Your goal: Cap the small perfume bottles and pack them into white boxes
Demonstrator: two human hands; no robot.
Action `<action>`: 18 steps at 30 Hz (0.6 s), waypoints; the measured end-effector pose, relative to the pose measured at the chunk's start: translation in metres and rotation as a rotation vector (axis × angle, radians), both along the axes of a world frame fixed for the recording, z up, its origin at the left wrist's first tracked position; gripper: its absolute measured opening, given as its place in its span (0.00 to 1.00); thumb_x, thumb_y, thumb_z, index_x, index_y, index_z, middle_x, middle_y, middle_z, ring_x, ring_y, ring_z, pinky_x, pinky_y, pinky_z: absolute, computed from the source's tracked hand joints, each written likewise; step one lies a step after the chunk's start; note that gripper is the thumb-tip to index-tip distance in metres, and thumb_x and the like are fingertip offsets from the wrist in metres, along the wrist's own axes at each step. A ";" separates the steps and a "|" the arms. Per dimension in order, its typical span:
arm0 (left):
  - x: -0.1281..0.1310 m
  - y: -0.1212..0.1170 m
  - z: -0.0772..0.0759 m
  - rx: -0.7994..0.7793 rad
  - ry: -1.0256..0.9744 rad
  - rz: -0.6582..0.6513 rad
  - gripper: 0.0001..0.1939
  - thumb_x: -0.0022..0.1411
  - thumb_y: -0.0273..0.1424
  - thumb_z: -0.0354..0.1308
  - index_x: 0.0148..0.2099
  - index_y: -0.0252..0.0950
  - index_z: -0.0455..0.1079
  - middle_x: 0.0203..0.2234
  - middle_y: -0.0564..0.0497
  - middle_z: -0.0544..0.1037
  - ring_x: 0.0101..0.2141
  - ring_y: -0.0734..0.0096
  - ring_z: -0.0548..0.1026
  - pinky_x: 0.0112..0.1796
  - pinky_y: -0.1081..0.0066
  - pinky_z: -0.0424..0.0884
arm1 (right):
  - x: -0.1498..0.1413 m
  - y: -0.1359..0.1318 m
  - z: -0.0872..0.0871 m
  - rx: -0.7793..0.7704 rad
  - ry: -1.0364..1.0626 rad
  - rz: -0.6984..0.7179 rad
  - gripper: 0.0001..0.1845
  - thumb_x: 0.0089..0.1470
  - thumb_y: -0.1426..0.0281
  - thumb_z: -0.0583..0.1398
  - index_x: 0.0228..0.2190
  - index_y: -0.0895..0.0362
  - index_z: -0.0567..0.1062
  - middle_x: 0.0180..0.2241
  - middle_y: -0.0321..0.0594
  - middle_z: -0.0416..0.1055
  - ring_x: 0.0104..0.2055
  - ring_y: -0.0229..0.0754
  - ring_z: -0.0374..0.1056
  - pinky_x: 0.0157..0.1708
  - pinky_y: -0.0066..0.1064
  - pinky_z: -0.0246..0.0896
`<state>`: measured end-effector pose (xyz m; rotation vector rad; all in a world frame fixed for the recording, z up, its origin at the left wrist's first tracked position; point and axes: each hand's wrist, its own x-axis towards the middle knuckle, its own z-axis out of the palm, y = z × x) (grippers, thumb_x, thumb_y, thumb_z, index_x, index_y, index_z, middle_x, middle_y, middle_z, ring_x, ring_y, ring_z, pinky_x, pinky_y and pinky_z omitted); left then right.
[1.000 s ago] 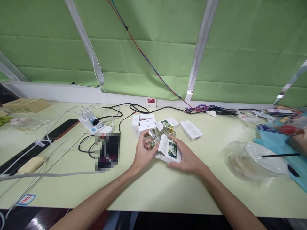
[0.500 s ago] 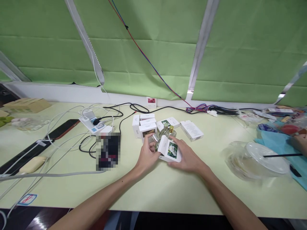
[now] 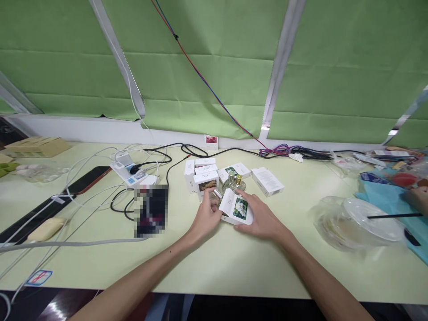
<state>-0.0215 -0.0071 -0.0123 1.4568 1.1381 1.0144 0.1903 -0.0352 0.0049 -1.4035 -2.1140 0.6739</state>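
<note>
My right hand grips a white carton with a white-flower picture, its flap end facing left. My left hand is closed on a small perfume bottle with a silver cap; its glass body is mostly hidden behind the carton flap and my fingers. The bottle lies tilted at the carton's left end, and how far it sits inside cannot be seen. Just behind stand two more perfume bottles, one with a gold cap. Several upright white cartons stand beyond my left fingers.
Two white cartons lie behind, one at right. At left are a power strip, tangled cables and a pixelated dark patch. A lidded plastic tub in a bag sits right. Another person's hand shows at the right edge.
My left hand and the silver-capped bottle have moved slightly right, closer to the carton. The carton in my right hand stays almost in place.
</note>
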 end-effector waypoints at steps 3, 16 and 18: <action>-0.001 0.002 -0.003 -0.021 0.025 -0.015 0.28 0.63 0.35 0.59 0.62 0.41 0.55 0.29 0.55 0.77 0.21 0.75 0.70 0.24 0.77 0.63 | -0.001 0.000 0.001 -0.004 -0.017 -0.010 0.54 0.47 0.63 0.69 0.69 0.49 0.53 0.50 0.47 0.70 0.52 0.56 0.65 0.52 0.47 0.62; -0.003 0.008 0.004 0.001 0.037 0.024 0.22 0.65 0.51 0.56 0.49 0.40 0.61 0.26 0.57 0.72 0.15 0.77 0.67 0.17 0.76 0.61 | -0.001 0.001 -0.003 0.000 -0.063 -0.025 0.52 0.47 0.61 0.69 0.68 0.53 0.55 0.50 0.48 0.70 0.52 0.56 0.64 0.52 0.46 0.61; -0.003 0.010 0.005 0.015 0.037 0.029 0.21 0.65 0.51 0.57 0.45 0.40 0.60 0.25 0.58 0.71 0.15 0.78 0.66 0.17 0.76 0.60 | -0.002 0.001 -0.005 0.003 -0.069 -0.029 0.52 0.46 0.60 0.69 0.68 0.54 0.55 0.50 0.49 0.70 0.52 0.56 0.64 0.52 0.46 0.61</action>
